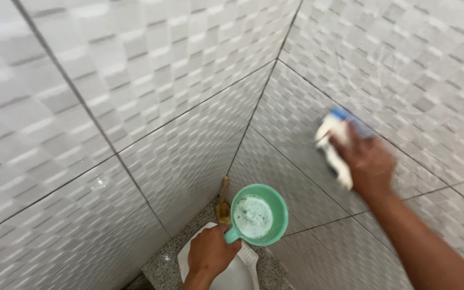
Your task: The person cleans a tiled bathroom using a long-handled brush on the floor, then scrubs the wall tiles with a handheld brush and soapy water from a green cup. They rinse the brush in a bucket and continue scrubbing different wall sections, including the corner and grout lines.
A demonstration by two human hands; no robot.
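Right hand [369, 164] presses blurred white-blue scrubber [335, 145] to grey tiled wall [296, 123] | left hand [210, 252] grips green dipper [259, 215], foamy water

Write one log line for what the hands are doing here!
left hand: holds green scoop of foamy water | right hand: presses white-and-blue sponge on tiled wall

Left hand [209, 253] grips green dipper [259, 216] — right hand [369, 164] presses sponge [335, 145] on wall tile [296, 118].

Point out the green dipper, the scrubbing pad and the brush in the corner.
green dipper [281, 215]: head view, on its right rim.
scrubbing pad [333, 140]: head view, white part left of the fingers.
brush [224, 201]: head view, on its brown handle.
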